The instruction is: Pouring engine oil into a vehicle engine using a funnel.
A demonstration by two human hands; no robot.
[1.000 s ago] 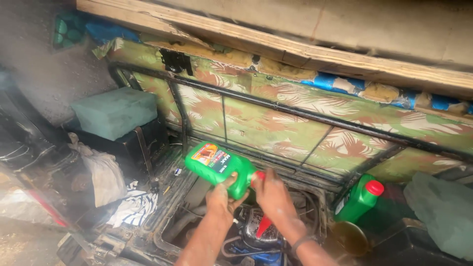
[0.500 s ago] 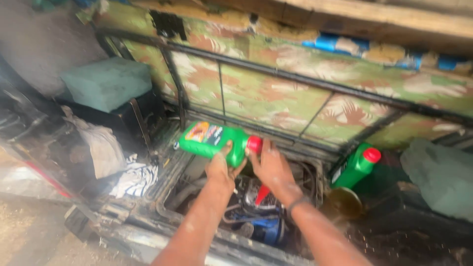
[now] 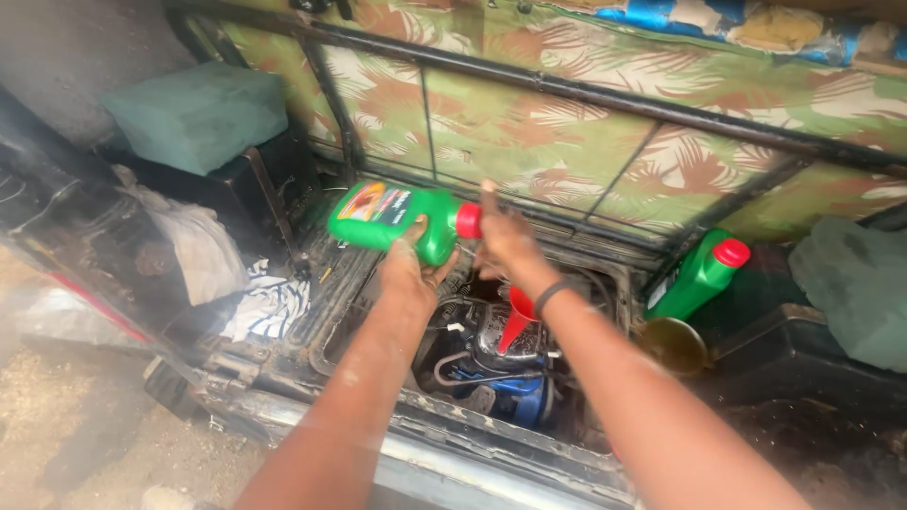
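Our left hand (image 3: 408, 269) grips a green plastic oil bottle (image 3: 392, 219) lying sideways above the open engine bay (image 3: 378, 312), while our right hand (image 3: 505, 247) pinches its red screw cap (image 3: 468, 220) over a red funnel (image 3: 518, 316)

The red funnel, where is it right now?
In the head view the red funnel stands low in the middle, in the open engine bay, just below the right hand and the red cap of the green bottle.

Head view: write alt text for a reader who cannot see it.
A person's left hand holds a green bottle sideways while the right hand grips its red cap, above a red funnel set in an engine. A second green bottle stands at right.
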